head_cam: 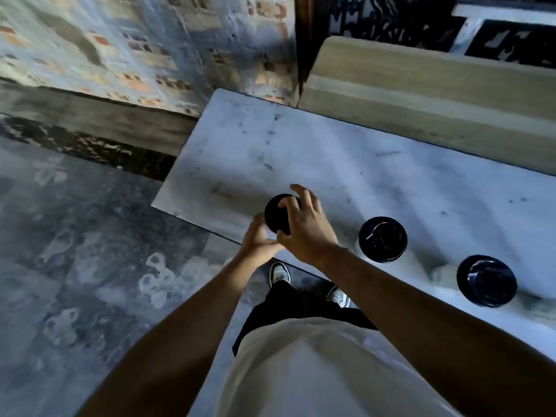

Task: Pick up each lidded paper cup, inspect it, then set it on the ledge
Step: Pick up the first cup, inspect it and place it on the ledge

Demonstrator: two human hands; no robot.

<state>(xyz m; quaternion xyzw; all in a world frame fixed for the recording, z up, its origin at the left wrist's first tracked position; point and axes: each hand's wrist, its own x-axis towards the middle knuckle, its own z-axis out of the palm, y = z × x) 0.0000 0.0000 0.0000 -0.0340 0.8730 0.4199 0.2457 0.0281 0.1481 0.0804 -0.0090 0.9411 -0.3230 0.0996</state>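
Note:
A paper cup with a black lid (275, 213) is held near the front left edge of the white marble ledge (346, 164). My left hand (255, 240) wraps the cup's side from below. My right hand (304, 227) grips the lid from above, fingers curled over its rim. The cup's body is hidden by both hands. Two more lidded cups stand on the ledge to the right, one (382, 239) close by and one (486, 281) further right.
A wooden bench back (421, 85) rises behind the ledge. A worn brick wall (135, 46) stands at the far left. Patterned grey floor (75, 251) lies below, with my shoes (279, 273) next to the ledge's edge.

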